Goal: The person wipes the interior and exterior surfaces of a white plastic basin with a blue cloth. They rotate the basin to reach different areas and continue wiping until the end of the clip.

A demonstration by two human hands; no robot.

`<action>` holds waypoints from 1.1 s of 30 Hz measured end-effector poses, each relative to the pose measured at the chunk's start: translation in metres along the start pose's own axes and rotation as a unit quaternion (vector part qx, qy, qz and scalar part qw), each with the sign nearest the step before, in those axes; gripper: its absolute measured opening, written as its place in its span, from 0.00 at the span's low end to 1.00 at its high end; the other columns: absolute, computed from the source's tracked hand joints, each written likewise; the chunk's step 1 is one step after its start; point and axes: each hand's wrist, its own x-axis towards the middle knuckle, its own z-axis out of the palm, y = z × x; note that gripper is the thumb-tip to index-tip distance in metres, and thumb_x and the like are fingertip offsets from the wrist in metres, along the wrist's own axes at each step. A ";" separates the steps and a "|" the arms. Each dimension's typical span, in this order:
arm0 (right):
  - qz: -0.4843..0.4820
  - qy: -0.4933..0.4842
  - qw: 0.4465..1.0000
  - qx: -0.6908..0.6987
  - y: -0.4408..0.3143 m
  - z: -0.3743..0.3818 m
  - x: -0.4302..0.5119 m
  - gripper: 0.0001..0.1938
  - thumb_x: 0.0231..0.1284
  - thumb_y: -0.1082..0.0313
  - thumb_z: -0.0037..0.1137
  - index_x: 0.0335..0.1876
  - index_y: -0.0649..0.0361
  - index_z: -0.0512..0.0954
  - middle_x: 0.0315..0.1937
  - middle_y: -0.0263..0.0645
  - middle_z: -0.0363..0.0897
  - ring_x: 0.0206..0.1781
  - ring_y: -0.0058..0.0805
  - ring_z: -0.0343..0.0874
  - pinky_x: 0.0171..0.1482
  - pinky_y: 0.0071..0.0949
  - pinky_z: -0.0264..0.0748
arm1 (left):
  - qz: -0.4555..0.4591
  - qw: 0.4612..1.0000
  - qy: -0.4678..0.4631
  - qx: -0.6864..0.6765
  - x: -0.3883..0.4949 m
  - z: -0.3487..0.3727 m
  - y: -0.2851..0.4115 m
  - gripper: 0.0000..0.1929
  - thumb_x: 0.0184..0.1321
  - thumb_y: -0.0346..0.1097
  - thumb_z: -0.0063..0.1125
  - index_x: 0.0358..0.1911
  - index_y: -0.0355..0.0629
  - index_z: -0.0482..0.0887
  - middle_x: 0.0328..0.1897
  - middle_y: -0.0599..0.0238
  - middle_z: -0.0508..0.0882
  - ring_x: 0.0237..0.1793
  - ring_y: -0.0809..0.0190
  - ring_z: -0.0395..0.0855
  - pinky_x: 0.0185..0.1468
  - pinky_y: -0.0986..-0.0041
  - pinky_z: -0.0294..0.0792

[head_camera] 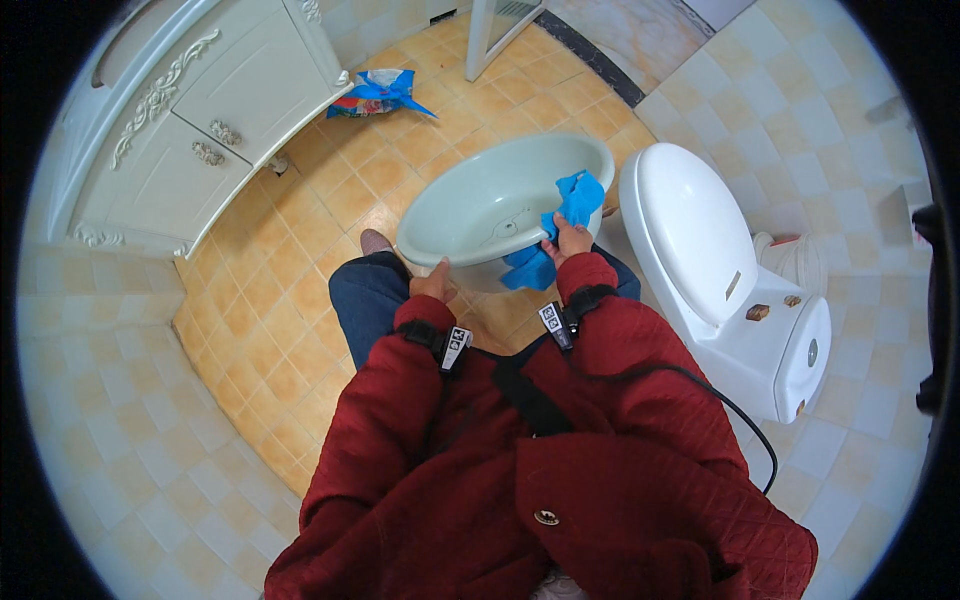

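A pale green oval plastic basin (465, 191) is tilted up in front of me, its inside facing me. My left hand (433, 283) grips the near left part of the rim, with a finger at the edge. On the right side of the rim, my right hand (568, 241) holds a bright blue cloth (581, 196). The cloth drapes over the rim, one part inside the basin and another hanging outside below it. A small dark line drawing marks the basin's inner bottom. Parts of both hands' fingers are hidden.
A white toilet (686, 232) with its lid down stands close on the right, a white bucket (795, 259) behind it. At the left is a white cabinet (187, 142). A blue printed plastic bag (379, 91) lies on the tiled floor (277, 300) near an open door (499, 34).
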 end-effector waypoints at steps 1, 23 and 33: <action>0.011 -0.006 1.000 -0.016 0.001 0.000 0.001 0.34 0.53 0.65 0.59 0.64 0.64 0.56 0.42 0.46 0.70 0.24 0.33 0.72 0.20 0.25 0.75 | -0.091 0.984 -0.069 -0.137 0.004 -0.002 0.002 0.23 0.52 0.48 0.61 0.39 0.32 0.74 0.34 0.49 0.81 0.33 0.55 0.81 0.36 0.67 0.75; 0.212 -0.090 0.971 -0.063 0.052 -0.052 0.014 0.17 0.57 0.62 0.57 0.46 0.57 0.65 0.35 0.45 0.72 0.31 0.39 0.75 0.24 0.35 0.77 | 0.071 0.930 -0.147 -0.329 -0.013 -0.013 0.069 0.08 0.55 0.36 0.62 0.27 0.46 0.76 0.19 0.74 0.75 0.16 0.76 0.71 0.19 0.87 0.66; 0.003 -0.234 0.873 -0.428 0.019 -0.041 -0.046 0.20 0.57 0.53 0.56 0.25 0.66 0.72 0.13 0.41 0.71 0.11 0.26 0.69 0.13 0.26 0.65 | 0.108 0.945 -0.171 -0.255 -0.023 -0.004 0.071 0.09 0.57 0.38 0.60 0.36 0.42 0.79 0.29 0.72 0.81 0.26 0.72 0.78 0.32 0.81 0.71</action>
